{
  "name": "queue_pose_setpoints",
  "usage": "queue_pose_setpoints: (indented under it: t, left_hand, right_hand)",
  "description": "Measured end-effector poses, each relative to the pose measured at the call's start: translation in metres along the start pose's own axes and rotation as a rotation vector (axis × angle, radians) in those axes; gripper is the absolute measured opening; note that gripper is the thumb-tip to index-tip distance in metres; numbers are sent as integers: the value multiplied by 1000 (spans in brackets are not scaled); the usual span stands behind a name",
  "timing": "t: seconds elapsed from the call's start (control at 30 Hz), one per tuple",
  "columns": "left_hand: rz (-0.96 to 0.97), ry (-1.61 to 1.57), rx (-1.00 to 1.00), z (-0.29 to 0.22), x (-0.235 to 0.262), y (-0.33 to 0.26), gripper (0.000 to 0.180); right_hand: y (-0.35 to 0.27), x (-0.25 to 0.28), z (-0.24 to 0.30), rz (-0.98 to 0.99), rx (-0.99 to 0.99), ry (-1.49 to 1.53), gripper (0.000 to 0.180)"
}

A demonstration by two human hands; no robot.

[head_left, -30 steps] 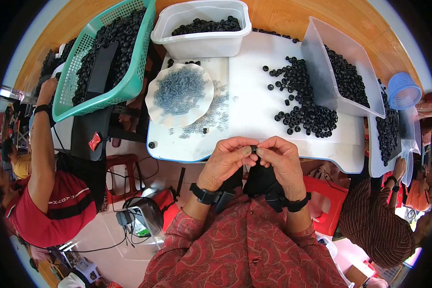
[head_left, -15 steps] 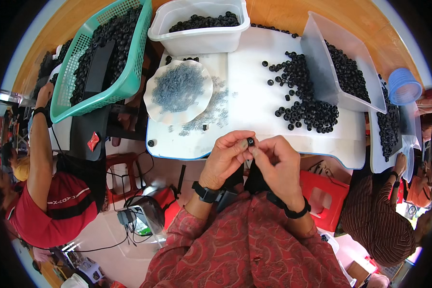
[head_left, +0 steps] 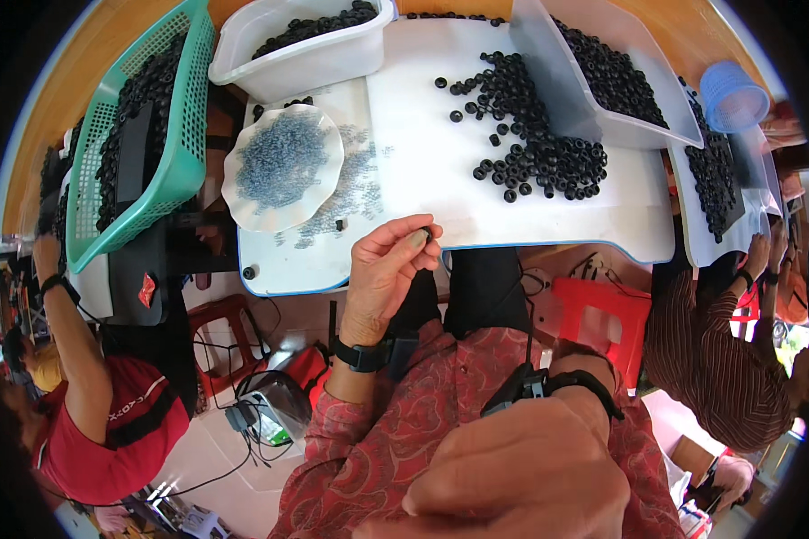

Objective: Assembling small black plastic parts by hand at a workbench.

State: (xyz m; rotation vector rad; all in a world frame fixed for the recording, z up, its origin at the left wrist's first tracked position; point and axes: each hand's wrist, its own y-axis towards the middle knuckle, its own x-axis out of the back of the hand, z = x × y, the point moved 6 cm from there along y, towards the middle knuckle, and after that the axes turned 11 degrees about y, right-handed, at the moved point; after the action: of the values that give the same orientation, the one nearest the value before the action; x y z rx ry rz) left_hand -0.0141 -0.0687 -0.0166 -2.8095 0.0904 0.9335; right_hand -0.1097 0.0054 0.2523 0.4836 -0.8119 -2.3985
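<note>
- The left hand pinches a small black ring between thumb and fingertips at the near edge of the white table; the other fingers curl loosely, closed on nothing else that I can see.
- The right hand is raised close to the camera, large and blurred at the bottom of the view; the fingers look bent inward, but whether they hold anything I cannot tell.
- To do this step well, I judge the pinch should stay light and on the ring's outer rim, so the hole stays free and the ring does not flip away; working just over the table edge would let a dropped piece land on the table rather than the floor.
- The ring is tiny, dark, matte and round, like the loose pile of black rings farther out on the table; it looks rubbery, though that is a judgement; most of it is hidden by the fingertips.
- Just left of the hand sits a scalloped white plate heaped with small grey pieces, more of them scattered beside it; a stray ring lies near the table corner.
- A white tub, a green basket and a clear bin all hold more black rings.
</note>
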Motion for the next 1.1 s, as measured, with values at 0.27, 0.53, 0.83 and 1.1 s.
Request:
queue_pose_setpoints:
  t: [0.27,0.53,0.83,1.1]
  left_hand:
    - [50,42,55,5,-11,-1,25]
    - [21,14,89,8,-14,8,25]
    - [-36,-8,93,8,-7,11,25]
    - [-37,-38,79,10,-1,13,25]
  right_hand:
    - [3,15,8,-359,39,-126,18]
    - [11,37,26,-176,74,-167,35]
    - [-7,97,-33,-107,-148,-782,16]
    - [-25,216,-156,6,-298,-1253,48]
